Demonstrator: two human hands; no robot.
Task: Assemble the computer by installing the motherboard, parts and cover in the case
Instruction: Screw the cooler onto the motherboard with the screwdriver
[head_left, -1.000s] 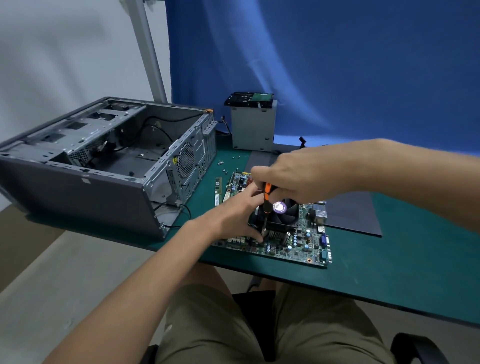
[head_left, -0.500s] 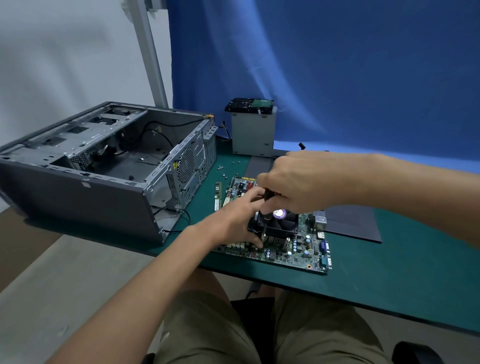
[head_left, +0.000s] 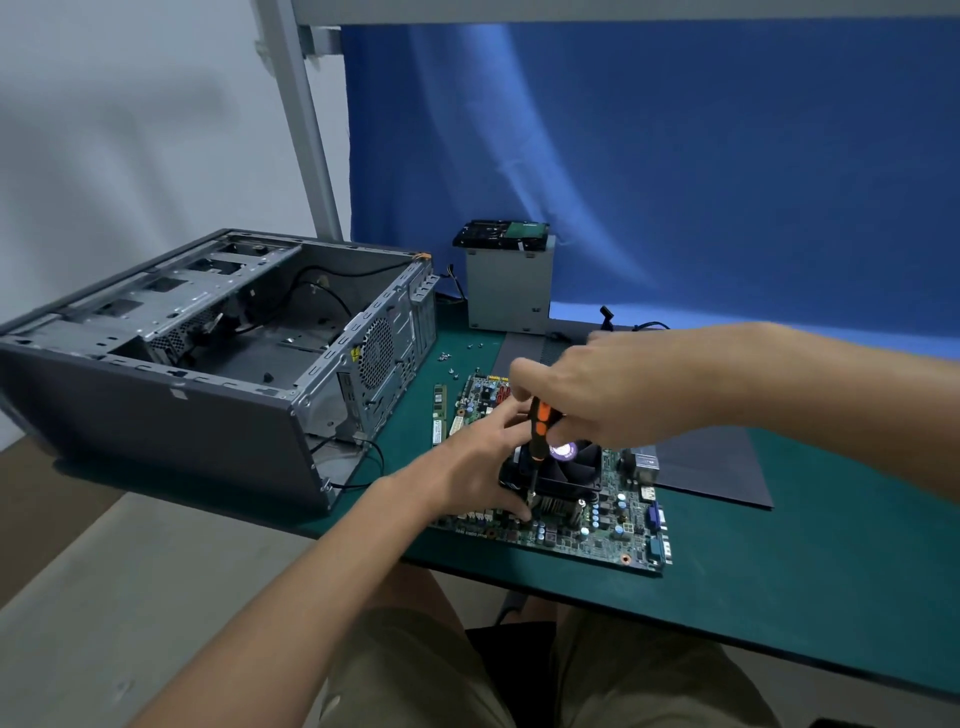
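Green-matted worktop (head_left: 805, 571): the motherboard (head_left: 597, 535) is found lying flat near the front edge, midway along. It is not yet in the case (head_left: 156, 410), which lies open at the left end. The right hand (head_left: 597, 395) is closed round an orange-and-black screwdriver (head_left: 540, 423), held upright with its tip at the near left corner of the cooler (head_left: 566, 475). The left hand (head_left: 467, 467) is curled against the cooler's left side, steadying it. The board is judged light, stiff and fragile, its face crowded with small parts. It should be lifted level by its bare edges, never by the cooler.
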